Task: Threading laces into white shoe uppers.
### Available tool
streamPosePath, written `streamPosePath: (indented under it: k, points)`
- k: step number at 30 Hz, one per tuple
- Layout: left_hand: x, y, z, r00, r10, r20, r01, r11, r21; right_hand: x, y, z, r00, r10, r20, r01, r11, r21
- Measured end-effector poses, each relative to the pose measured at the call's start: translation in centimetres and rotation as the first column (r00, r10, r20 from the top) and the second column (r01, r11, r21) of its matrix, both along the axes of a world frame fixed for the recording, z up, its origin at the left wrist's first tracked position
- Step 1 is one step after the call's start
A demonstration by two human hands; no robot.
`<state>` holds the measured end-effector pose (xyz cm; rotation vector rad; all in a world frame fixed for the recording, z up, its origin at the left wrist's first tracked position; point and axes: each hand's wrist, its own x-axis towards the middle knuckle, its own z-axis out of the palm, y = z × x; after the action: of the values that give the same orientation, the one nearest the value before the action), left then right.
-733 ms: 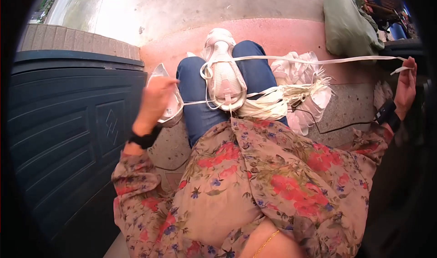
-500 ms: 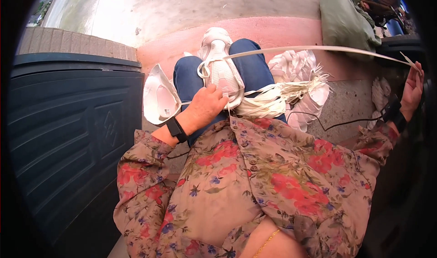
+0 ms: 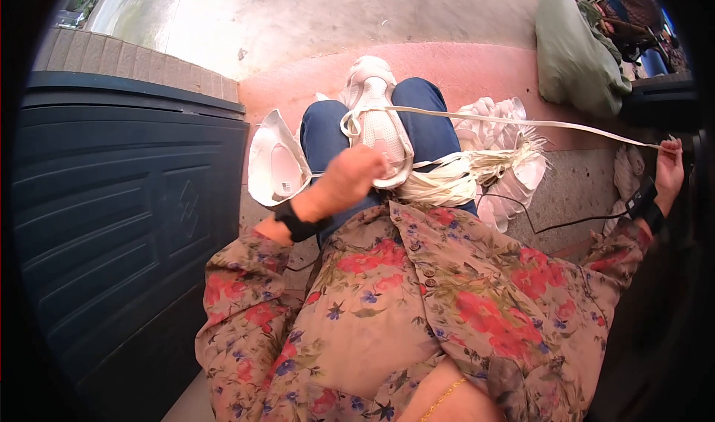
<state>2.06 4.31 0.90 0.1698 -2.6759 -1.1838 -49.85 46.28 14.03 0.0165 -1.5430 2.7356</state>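
Note:
A white mesh shoe upper (image 3: 378, 128) rests on my lap between my knees, its toe pointing away from me. A flat cream shoelace (image 3: 521, 122) runs from its eyelets far out to the right, and a loop of lace sits at its left side. My right hand (image 3: 670, 163), at the far right, pinches the end of that lace, holding it fairly taut. At the near end of the shoe is my left hand (image 3: 348, 182), fingers curled in and smeared by motion. Whether it grips the shoe's edge is not visible.
A bundle of cream laces (image 3: 447, 180) lies by my right thigh, beside stacked white shoe uppers (image 3: 514, 187). Another white shoe upper (image 3: 277, 161) is left of my knee. A dark panelled door (image 3: 134, 191) borders the left; a green sack (image 3: 577, 53) stands far right.
My left hand has shifted and blurred at the shoe's near end. The right hand has lowered slightly, and the lace now slopes down toward it. The whole view has shifted a little.

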Motion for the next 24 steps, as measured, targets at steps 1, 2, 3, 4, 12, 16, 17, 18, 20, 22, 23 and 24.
streamPosePath:
  k: [1, 2, 3, 4, 12, 16, 17, 18, 20, 22, 23, 24]
  points:
    - [1.2, -2.4, 1.6, 0.975, 0.193, 0.112, -0.223, 0.867, 0.446, 1.1, -2.5, -0.8, 0.958, 0.286, -0.008, -0.285, 0.955, -0.083]
    - [2.5, -5.5, 3.3, 0.934, 0.346, 0.086, -0.311, 0.675, 0.669, 2.4, -5.1, -1.7, 0.851, 0.523, -0.047, -0.523, 0.84, -0.144]
    - [4.5, -8.9, 5.2, 0.852, 0.518, 0.082, -0.402, 0.545, 0.736, 4.2, -7.9, -2.9, 0.805, 0.593, 0.0, -0.592, 0.805, -0.041]
    - [6.6, -12.4, 7.0, 0.789, 0.615, 0.015, -0.373, 0.459, 0.806, 6.4, -11.0, -4.7, 0.819, 0.569, 0.069, -0.572, 0.819, 0.037]
    - [20.6, -22.9, 10.5, -0.077, 0.994, -0.077, -0.737, -0.005, 0.676, 27.3, -29.0, -15.5, 0.297, 0.82, 0.489, -0.859, 0.005, 0.512]
    - [15.4, -20.0, 8.6, 0.201, 0.979, -0.033, -0.921, 0.2, 0.334, 30.2, -32.6, -17.5, 0.217, 0.903, 0.372, -0.819, -0.039, 0.573]
    - [13.5, -18.6, 7.6, 0.331, 0.942, 0.058, -0.886, 0.289, 0.362, 30.3, -33.2, -17.8, 0.224, 0.91, 0.349, -0.685, -0.107, 0.72]
    - [11.2, -17.1, 6.4, 0.423, 0.894, 0.15, -0.856, 0.34, 0.389, 30.2, -33.6, -18.1, 0.262, 0.905, 0.335, -0.502, -0.169, 0.848]
    - [7.0, -12.9, 3.4, 0.666, 0.694, 0.272, -0.673, 0.402, 0.621, 30.3, -33.9, -18.6, 0.298, 0.907, 0.298, -0.627, -0.05, 0.778]
    - [3.5, -8.7, 0.6, 0.8, 0.45, 0.397, -0.582, 0.419, 0.697, 30.4, -34.1, -19.0, 0.344, 0.916, 0.205, -0.496, -0.008, 0.868]
    - [1.7, -7.0, -0.8, 0.753, 0.416, 0.509, -0.658, 0.463, 0.594, 30.4, -34.1, -19.1, 0.336, 0.922, 0.19, -0.498, 0.003, 0.867]
    - [0.1, -5.6, -1.9, 0.759, 0.365, 0.539, -0.646, 0.526, 0.553, 30.5, -34.1, -19.1, 0.315, 0.933, 0.172, -0.45, -0.013, 0.893]
